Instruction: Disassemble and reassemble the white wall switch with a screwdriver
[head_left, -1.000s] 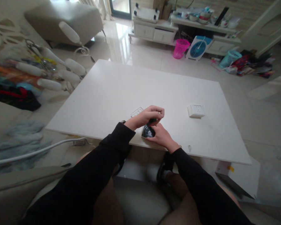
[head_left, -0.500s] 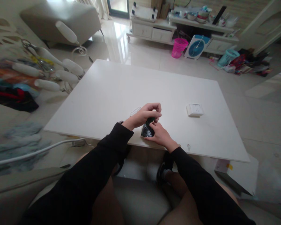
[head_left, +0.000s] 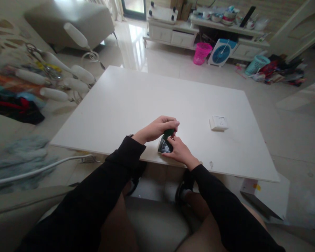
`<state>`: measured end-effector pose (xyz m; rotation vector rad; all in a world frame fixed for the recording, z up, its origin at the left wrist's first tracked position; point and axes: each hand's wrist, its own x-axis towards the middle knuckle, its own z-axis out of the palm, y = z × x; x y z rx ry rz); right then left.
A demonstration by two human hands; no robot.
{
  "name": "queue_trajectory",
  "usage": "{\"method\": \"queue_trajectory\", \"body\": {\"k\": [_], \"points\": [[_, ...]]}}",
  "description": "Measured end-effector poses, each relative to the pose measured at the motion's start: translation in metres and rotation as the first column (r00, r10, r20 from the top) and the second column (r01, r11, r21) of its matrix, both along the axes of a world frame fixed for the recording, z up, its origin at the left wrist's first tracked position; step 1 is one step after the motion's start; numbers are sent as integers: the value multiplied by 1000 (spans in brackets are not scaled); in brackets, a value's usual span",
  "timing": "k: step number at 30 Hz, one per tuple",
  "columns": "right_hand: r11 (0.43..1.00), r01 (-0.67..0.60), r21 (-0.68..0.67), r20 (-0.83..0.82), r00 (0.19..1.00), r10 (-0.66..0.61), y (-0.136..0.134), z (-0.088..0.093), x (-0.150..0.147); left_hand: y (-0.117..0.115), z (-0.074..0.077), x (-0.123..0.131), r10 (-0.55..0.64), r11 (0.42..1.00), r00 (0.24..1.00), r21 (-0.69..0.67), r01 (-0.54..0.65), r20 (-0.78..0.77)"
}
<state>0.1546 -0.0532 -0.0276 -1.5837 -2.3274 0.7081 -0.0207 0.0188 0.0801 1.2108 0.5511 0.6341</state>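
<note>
1. Between the fingers of the left hand point(head_left: 157, 127), the tool handle point(head_left: 169, 133) is dark green.
2. At the fingertips of the right hand point(head_left: 180, 151), the small box point(head_left: 165, 146) is black inside with a whitish rim.
3. Beneath all the fingers, the tabletop point(head_left: 126, 101) is plain white.
4. Right of the fingers, the wall socket point(head_left: 221, 122) is white, dotted with small dark holes.
5. Behind the fingers, both sleeves point(head_left: 89, 196) are plain black.
6. Well beyond the fingers, one perforated basket point(head_left: 202, 54) is hot pink, the box fan point(head_left: 221, 53) white and blue, another basket point(head_left: 257, 65) pale turquoise.
</note>
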Motion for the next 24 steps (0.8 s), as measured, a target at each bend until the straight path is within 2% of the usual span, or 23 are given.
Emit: {"method": "queue_trajectory", "body": {"k": [5, 14, 21, 24], "points": [[1000, -5, -4, -5, 1000, 5, -1, 3, -2, 1, -4, 5, 69, 997, 995, 30, -72, 77], [1000, -4, -3, 9, 1000, 4, 0, 2, -1, 0, -8, 13, 37, 999, 995, 24, -40, 92], [1000, 17, 6, 7, 1000, -17, -1, 2, -1, 1, -5, 14, -15, 999, 1000, 36, 14, 10], [1000, 20, 8, -1, 1000, -20, -1, 1, -2, -1, -5, 16, 12, 999, 1000, 31, -12, -2]]}}
